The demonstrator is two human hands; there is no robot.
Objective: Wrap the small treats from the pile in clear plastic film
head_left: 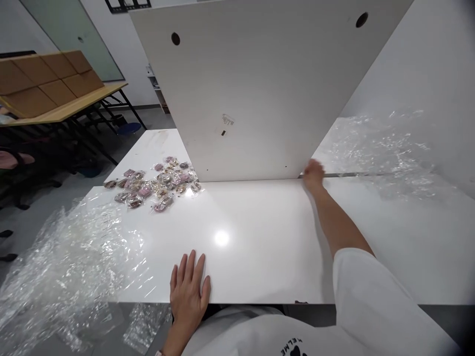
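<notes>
One left hand (188, 291) lies flat, grip open, on the glossy white surface (260, 222), near left; the blurred right hand (313, 174), grip unclear, is at the lower right corner of the far, upright white panel (260, 99).

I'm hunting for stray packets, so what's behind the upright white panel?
Small wrapped packets lie by the left edge of the white panel; clear plastic shows past its right edge, beyond the right hand. Whatever is directly behind is covered, so I can't tell.
</notes>
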